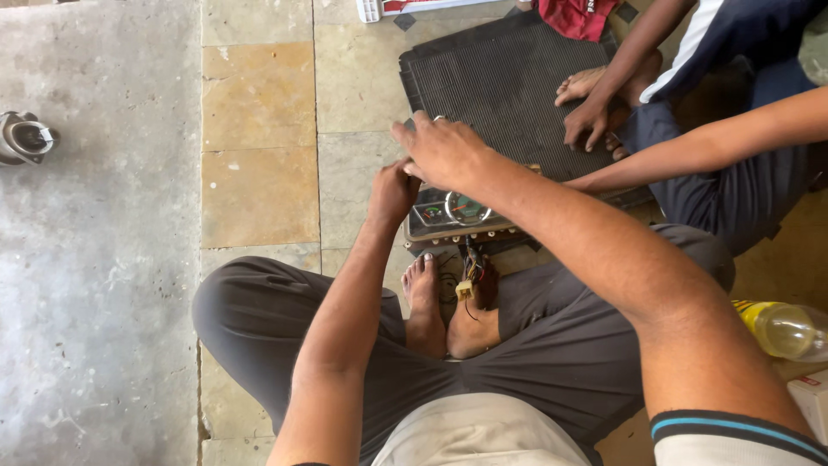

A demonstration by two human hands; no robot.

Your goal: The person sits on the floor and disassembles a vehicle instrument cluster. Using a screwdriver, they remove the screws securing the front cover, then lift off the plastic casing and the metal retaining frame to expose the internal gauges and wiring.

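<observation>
two hands on a gauge cluster, seated worker on a tiled floor

while the person sits cross-legged on the tiled floor [259, 185], an instrument cluster [453, 213] with round dials rests just ahead of the bare feet [444, 311], its far edge touching a dark ribbed mat [500, 82]. the left hand [392, 192] is curled against the cluster's left end, grip narrow and closed on that edge; what lies inside the curled fingers cannot be seen. the right hand [442, 148] reaches across from the right and lies over the cluster's upper edge, fingers bent downward; whether its grip is closed on the housing or only pressing on it cannot be told. a bundle of coloured wires with a pale connector [467, 280] hangs from the cluster's near side, between the two feet.

on the mat, at upper right, another person's hand [588, 121] rests beside that person's own foot [580, 84]; a second forearm [707, 142] of theirs stretches toward the cluster's right end. a red cloth [573, 15] lies at the mat's far edge. a plastic bottle with a yellow cap [780, 328] lies at the right, near the seated person's knee. a grey metal part [24, 138] sits well apart on the concrete at far left.
</observation>
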